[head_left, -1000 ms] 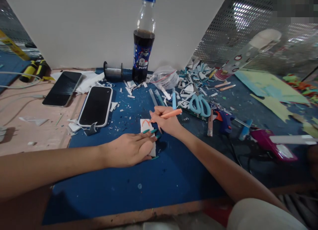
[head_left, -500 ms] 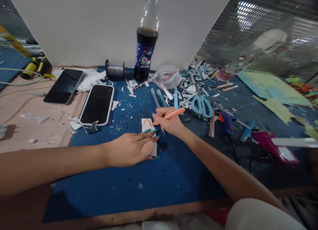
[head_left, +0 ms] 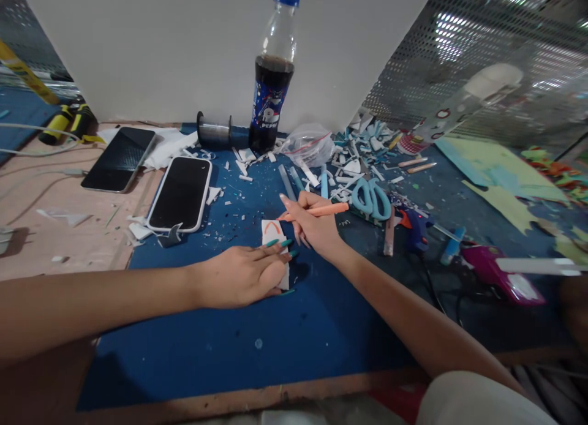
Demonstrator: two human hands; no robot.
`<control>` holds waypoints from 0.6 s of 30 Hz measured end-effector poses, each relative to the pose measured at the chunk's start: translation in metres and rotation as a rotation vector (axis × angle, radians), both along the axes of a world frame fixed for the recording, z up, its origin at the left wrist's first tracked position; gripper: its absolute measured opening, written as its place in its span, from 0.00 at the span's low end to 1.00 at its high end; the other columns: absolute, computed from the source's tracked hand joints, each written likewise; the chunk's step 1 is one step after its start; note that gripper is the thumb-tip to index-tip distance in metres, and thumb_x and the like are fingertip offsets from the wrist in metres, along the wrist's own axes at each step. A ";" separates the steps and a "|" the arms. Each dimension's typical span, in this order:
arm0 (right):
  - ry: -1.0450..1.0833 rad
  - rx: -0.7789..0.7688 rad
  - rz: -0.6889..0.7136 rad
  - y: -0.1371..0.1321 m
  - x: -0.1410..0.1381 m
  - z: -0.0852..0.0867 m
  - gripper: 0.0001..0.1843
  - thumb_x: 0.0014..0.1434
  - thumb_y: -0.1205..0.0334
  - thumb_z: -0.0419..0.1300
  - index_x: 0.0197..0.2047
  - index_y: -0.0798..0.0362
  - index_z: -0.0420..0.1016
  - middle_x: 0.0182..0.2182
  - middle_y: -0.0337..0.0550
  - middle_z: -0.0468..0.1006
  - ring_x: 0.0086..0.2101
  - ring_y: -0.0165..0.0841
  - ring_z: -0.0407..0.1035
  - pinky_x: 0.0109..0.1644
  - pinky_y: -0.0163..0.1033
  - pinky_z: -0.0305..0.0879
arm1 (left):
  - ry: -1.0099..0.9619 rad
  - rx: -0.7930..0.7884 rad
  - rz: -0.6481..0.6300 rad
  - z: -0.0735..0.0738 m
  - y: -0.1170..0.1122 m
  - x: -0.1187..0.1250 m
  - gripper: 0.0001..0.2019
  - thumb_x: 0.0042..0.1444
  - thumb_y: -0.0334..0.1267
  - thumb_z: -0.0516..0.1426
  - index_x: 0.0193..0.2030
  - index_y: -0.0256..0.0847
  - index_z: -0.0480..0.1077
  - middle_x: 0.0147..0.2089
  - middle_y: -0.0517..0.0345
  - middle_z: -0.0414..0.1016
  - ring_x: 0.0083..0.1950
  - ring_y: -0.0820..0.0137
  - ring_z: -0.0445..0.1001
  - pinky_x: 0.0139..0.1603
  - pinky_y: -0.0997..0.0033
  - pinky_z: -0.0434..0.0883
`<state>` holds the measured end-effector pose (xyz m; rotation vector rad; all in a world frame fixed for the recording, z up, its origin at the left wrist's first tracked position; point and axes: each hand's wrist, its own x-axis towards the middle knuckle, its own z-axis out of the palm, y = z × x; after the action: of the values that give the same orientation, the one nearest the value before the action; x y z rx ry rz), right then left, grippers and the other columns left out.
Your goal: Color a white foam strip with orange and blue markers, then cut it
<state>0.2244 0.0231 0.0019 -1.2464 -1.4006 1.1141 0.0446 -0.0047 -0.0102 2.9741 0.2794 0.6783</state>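
Note:
Under the fingers of my left hand (head_left: pixel 241 275) lies a small white strip (head_left: pixel 270 226), pressed flat on the blue mat. The fingers, with long teal nails, are stretched across it and cover its middle. An orange curved line shows on the strip's upper end. My right hand (head_left: pixel 318 226) is closed around an orange marker (head_left: pixel 328 210), held slanted. Its tip is by the strip's upper right corner; whether it touches the strip I cannot tell. Just beyond the right hand are blue scissors (head_left: pixel 370 198) with their blades partly covered by scraps.
Two phones (head_left: pixel 181 193) (head_left: pixel 120 160) lie at the left. At the back stand a Pepsi bottle (head_left: pixel 269 100), a spool (head_left: pixel 214 130) and a plastic bag (head_left: pixel 310 146). Scraps (head_left: pixel 362 149) are heaped behind the scissors. A blue glue gun (head_left: pixel 416 229) and a magenta tool (head_left: pixel 500 272) lie right.
My right hand has shifted slightly, and the marker lies flatter, its tip moved from the curved line towards the strip's right corner. My left hand stays in place.

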 end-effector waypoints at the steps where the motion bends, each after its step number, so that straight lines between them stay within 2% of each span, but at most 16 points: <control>1: -0.014 0.004 -0.004 -0.001 -0.001 0.000 0.24 0.55 0.54 0.58 0.16 0.52 0.52 0.08 0.27 0.56 0.11 0.21 0.54 0.18 0.30 0.54 | 0.000 -0.001 0.001 0.000 0.000 0.000 0.11 0.62 0.39 0.47 0.36 0.30 0.62 0.49 0.39 0.72 0.51 0.59 0.72 0.46 0.63 0.75; 8: -0.143 0.080 0.048 -0.001 -0.002 -0.005 0.24 0.56 0.52 0.57 0.16 0.53 0.52 0.12 0.30 0.55 0.18 0.23 0.62 0.23 0.31 0.56 | 0.003 -0.013 0.005 0.000 -0.001 -0.001 0.11 0.62 0.39 0.47 0.35 0.31 0.61 0.49 0.39 0.72 0.50 0.58 0.72 0.44 0.62 0.76; 18: -0.227 0.098 0.086 -0.002 -0.003 -0.003 0.24 0.56 0.50 0.56 0.17 0.53 0.52 0.13 0.30 0.52 0.17 0.22 0.56 0.20 0.31 0.50 | -0.008 -0.019 0.003 0.001 -0.001 -0.001 0.12 0.63 0.39 0.46 0.34 0.31 0.61 0.48 0.39 0.73 0.49 0.58 0.73 0.43 0.62 0.76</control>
<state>0.2214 0.0211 -0.0007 -1.2826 -1.6729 0.9709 0.0441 -0.0062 -0.0089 2.9533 0.2888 0.6843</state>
